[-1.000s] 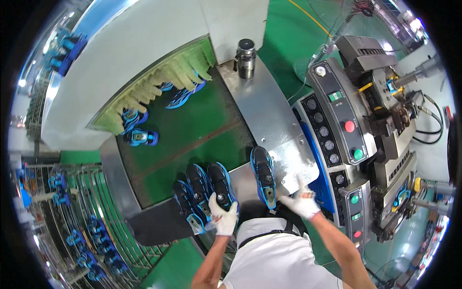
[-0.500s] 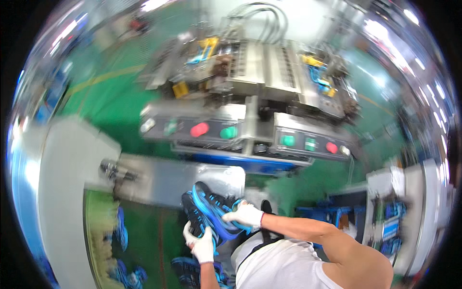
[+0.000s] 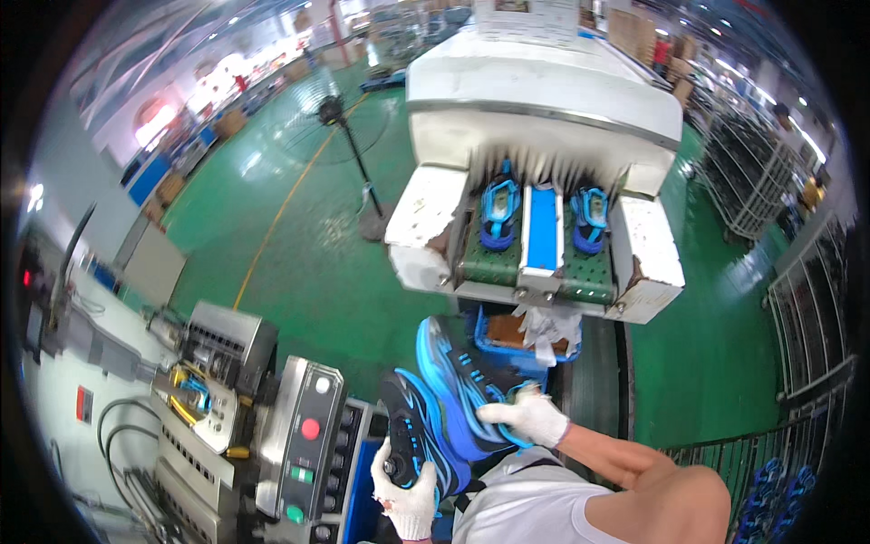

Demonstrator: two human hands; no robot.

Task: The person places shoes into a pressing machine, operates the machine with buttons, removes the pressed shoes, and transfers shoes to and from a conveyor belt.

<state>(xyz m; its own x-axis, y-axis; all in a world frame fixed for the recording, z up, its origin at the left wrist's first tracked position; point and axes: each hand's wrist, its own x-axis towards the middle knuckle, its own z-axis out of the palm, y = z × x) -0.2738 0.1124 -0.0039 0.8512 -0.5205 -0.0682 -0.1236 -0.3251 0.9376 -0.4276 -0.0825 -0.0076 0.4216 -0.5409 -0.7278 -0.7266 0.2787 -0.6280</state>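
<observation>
Two black-and-blue sneakers are in my white-gloved hands, side by side with toes pointing away from me. My left hand point(image 3: 405, 504) is closed around the heel end of the left sneaker point(image 3: 405, 419). The heel end of the right sneaker point(image 3: 464, 390) is gripped by my right hand point(image 3: 529, 417); that shoe is tilted, with its blue sole side turned toward the other shoe. Ahead, two similar shoes lie on the green conveyor belt of a white machine point(image 3: 544, 82): a left one point(image 3: 499, 218) and a right one point(image 3: 589, 222).
A blue bin point(image 3: 573, 352) with brown contents and crumpled white material sits below the conveyor. At left stands a machine with a button control panel point(image 3: 308, 435). A stand fan point(image 3: 349, 150) is farther off. Wire racks point(image 3: 748, 172) line the right, with shoes on the lower one.
My view has swung right from the button-panel machine to the white conveyor machine; the panel now lies at left. Both sneakers stay in my hands.
</observation>
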